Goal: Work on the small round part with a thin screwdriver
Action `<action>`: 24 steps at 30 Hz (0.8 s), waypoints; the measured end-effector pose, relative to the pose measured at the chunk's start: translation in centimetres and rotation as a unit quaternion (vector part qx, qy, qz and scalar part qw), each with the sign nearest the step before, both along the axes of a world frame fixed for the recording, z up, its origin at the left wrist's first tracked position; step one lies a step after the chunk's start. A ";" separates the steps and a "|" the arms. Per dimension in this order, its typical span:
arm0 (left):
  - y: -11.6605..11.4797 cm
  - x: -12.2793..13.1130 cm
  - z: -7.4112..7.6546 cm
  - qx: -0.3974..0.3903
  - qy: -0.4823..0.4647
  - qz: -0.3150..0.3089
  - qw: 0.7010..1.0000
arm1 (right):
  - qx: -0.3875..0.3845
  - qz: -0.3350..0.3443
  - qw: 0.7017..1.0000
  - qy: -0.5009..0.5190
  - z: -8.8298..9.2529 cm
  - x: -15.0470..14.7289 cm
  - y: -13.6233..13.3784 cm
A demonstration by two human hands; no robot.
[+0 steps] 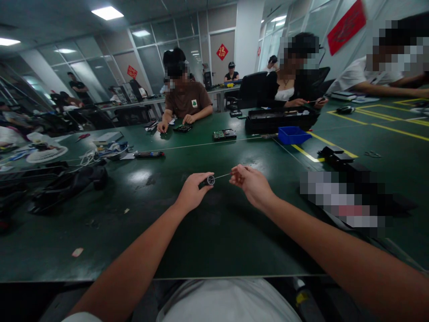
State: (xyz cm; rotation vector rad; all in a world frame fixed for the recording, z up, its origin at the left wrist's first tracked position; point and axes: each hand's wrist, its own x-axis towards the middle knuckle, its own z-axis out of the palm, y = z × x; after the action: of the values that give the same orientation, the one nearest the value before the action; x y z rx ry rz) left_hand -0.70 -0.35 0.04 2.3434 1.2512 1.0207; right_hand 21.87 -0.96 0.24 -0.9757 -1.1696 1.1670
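Note:
My left hand (pixel 192 192) is closed around a small dark spool (pixel 210 180) with a round silvery end face, held just above the green table (pixel 214 237). A thin silvery wire (pixel 222 175) runs from the spool to my right hand (pixel 250 182). That hand pinches the wire's end between thumb and fingers, a short way to the right of the spool. Both forearms reach in from the near edge of the table.
A blue bin (pixel 293 134) and a long black tray (pixel 279 120) stand at the back right. Black parts (pixel 335 156) lie right of my hands. Black gear and cables (pixel 67 183) lie on the left. A circuit board (pixel 224 134) lies mid-table. Other people sit across the table.

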 end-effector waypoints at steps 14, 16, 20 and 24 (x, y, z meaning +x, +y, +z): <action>0.2 -0.2 0.1 0.014 0.024 0.016 0.999 | 0.084 -0.051 0.993 -0.061 0.5 -0.3 -0.7; 0.2 -0.2 0.1 0.016 0.033 0.012 0.999 | 0.104 -0.045 0.987 -0.111 0.7 -0.3 -1.0; 0.1 -0.1 0.1 0.016 0.049 0.001 0.999 | 0.120 -0.026 0.978 -0.166 0.7 -0.6 -1.5; 0.0 -0.1 0.1 0.009 0.049 0.008 0.999 | 0.123 -0.025 0.976 -0.177 0.5 -0.6 -1.6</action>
State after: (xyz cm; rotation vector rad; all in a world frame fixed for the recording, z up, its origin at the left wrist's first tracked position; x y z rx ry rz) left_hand -0.79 -0.36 0.12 2.4265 1.3036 0.9352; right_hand 21.25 -2.53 0.78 -1.0400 -1.5236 0.8009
